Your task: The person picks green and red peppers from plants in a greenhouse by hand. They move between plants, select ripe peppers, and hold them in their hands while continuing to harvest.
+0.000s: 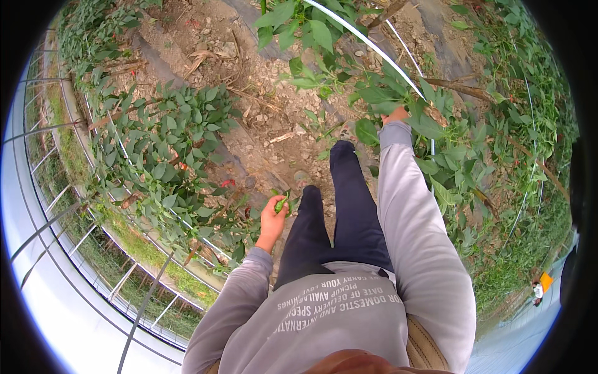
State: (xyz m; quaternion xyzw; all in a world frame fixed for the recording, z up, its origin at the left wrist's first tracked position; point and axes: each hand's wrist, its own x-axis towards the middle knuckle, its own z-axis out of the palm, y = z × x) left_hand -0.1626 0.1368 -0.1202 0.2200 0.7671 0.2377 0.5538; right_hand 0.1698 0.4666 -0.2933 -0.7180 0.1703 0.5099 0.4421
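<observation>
My left hand (272, 219) holds green chili peppers (280, 204) between thumb and fingers, out in front of my left thigh. Beyond the row path, my right hand (396, 114) reaches in among the broad leaves of a pepper plant (380, 93). Leaves cover most of its fingers, so what they touch cannot be seen. A white cord (369, 43) runs across the foliage just above that hand.
Bushy pepper plants (163, 126) grow on the left, and denser ones (504, 107) on the right. Red peppers (228, 183) lie low by the left row. Dry stalks (462, 88) cross the right row. Stony soil (275, 117) lies between. Metal greenhouse bars (145, 313) line the left.
</observation>
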